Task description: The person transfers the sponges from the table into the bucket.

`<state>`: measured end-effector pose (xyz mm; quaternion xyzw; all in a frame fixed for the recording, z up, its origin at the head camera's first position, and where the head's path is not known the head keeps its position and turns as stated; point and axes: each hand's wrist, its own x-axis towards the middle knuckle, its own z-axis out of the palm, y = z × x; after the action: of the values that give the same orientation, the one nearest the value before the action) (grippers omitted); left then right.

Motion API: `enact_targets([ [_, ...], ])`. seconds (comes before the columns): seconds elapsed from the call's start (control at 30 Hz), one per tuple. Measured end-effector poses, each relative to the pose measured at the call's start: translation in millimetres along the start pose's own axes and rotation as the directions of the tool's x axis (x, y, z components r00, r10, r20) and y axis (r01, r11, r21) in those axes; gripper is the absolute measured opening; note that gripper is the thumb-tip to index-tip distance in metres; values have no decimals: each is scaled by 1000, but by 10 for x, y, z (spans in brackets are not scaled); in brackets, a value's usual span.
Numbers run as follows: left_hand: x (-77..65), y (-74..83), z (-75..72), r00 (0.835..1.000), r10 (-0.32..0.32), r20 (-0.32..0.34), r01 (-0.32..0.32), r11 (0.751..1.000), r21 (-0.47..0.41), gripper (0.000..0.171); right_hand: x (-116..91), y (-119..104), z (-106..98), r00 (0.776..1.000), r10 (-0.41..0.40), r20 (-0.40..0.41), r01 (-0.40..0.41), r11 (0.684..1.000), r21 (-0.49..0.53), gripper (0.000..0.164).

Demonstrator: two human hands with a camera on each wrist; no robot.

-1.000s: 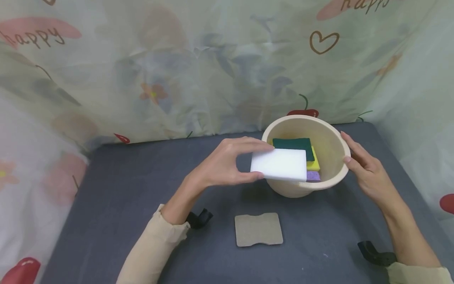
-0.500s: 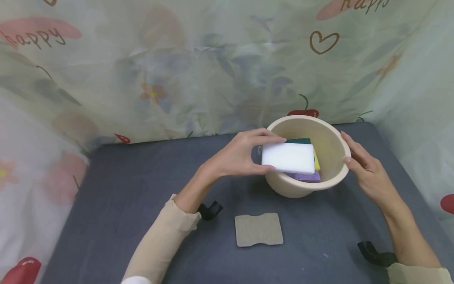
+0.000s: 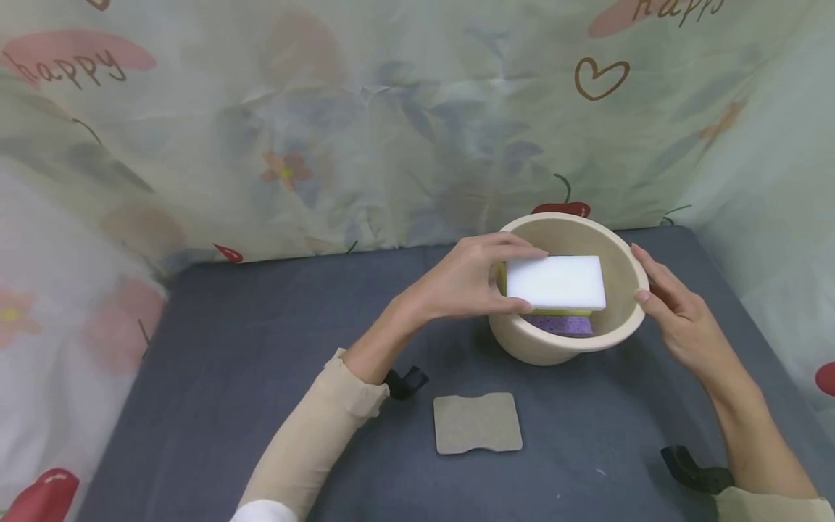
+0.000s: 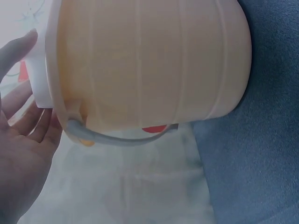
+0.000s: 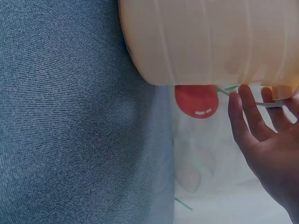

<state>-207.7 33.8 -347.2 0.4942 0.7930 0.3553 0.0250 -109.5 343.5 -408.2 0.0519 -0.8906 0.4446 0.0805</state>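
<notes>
My left hand (image 3: 457, 279) pinches a white sponge (image 3: 556, 283) by its left end, thumb on the near edge and fingers on the far edge. The sponge lies level over the mouth of a cream plastic bucket (image 3: 538, 351). Below it, a purple sponge (image 3: 564, 325) and a thin strip of yellow sponge (image 3: 574, 313) show inside; the rest of the contents is hidden. On the bucket's other side, my right hand (image 3: 678, 308) holds the rim, thumb at the lip. The right wrist view shows its fingers (image 5: 252, 112) against the outer wall.
A flat grey-brown card (image 3: 478, 424) with notched edges lies on the dark blue-grey cloth of the table (image 3: 261, 399), in front of the bucket. A grey bail handle (image 4: 121, 140) hangs along the bucket's side. Behind stands a printed curtain (image 3: 391, 145).
My left hand has carried the white sponge right and slightly away, from over the bucket's left rim to over its middle, covering the dark green top inside. My right hand stays at the rim.
</notes>
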Motion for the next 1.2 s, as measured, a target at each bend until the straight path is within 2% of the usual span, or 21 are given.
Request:
enact_targets([
  [0.3,73,-6,77,998,-34,47,34,999,7,65,0,0,8,1000,-2,-4,2,1000,5,61],
  [0.7,121,19,178,998,-33,50,30,999,41,69,1,14,7,999,-32,-9,32,999,24,61],
  [0.93,120,22,183,998,-39,53,37,998,51,70,-2,-4,7,1000,-6,-6,6,1000,11,61],
  [1.2,131,30,168,995,-51,89,45,996,72,70,4,59,19,999,-51,-7,52,998,20,63],
])
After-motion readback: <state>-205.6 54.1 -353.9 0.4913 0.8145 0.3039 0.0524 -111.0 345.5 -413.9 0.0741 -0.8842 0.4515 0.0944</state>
